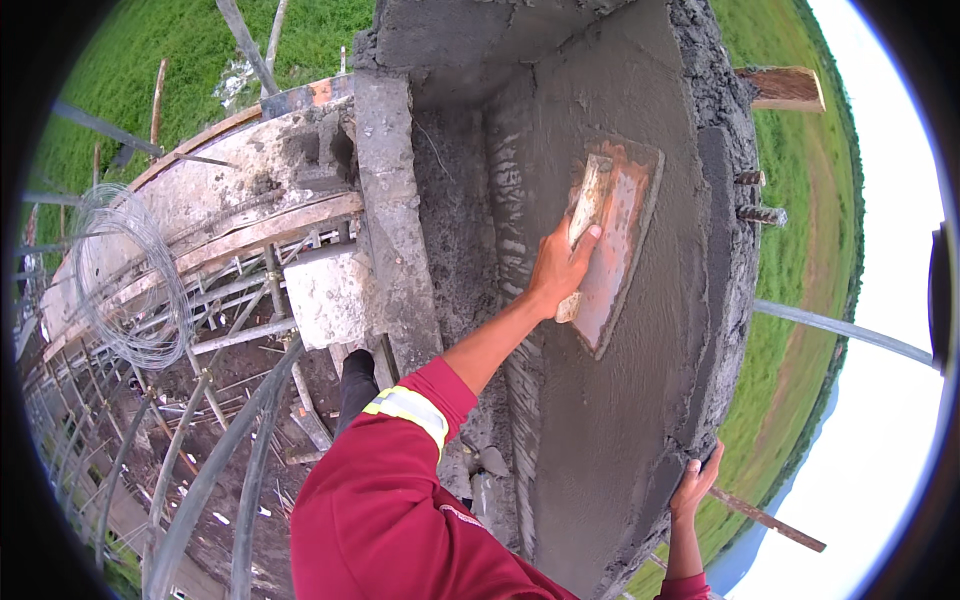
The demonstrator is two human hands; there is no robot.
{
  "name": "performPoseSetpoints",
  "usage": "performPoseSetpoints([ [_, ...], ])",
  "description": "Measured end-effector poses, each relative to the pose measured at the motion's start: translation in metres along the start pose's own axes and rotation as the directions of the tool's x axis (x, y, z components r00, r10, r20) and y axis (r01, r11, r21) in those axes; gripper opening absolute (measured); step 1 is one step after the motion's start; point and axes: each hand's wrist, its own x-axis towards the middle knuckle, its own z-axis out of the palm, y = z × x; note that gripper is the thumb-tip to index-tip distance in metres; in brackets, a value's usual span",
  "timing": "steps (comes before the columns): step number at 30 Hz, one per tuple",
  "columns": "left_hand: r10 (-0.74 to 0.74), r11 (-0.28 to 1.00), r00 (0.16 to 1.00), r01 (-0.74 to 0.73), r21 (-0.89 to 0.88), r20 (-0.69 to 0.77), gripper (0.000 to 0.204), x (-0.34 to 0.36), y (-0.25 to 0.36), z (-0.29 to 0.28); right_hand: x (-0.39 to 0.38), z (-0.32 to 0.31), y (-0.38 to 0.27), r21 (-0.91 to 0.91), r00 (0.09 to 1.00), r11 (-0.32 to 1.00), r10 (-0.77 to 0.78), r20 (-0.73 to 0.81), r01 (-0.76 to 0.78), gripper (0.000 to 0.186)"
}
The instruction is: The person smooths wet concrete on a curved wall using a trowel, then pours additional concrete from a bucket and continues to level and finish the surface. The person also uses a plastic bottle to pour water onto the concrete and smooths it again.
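My left hand (pixel 563 262) is wrapped round the pale wooden handle of a plastering trowel (pixel 628 205). The trowel's long rectangular plate, worn orange and grey with mortar at its rim, lies against wet grey plaster on a wall (pixel 610 440). The thumb lies along the right side of the handle; the other fingers are mostly hidden. Lower right, my right hand (pixel 695 482) rests against the wall's rough outer edge, with thumb and fingers apart and no tool in it. Both arms wear dark red sleeves, the left one with a reflective band.
A concrete ledge (pixel 385 180) borders the recess on the left. Beyond it are a coil of wire (pixel 130 275), scaffold poles (pixel 215 450) and ground far below. A board end (pixel 785 90), steel bar stubs (pixel 762 215) and a pole (pixel 845 332) jut out past the wall's right edge.
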Motion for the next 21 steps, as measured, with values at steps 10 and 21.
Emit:
performPoseSetpoints([
  [10,-0.182,0.963,0.982,0.168,-0.212,-0.047,0.039,0.163,-0.072,-0.055,-0.008,-0.001,0.011,-0.090,0.997,0.993,0.071,-0.031,-0.073,0.102],
  [21,-0.352,0.873,0.935,0.344,-0.346,0.041,0.032,0.176,-0.020,-0.032,0.001,0.000,-0.003,-0.032,0.998,0.998,0.058,0.007,-0.058,0.098],
])
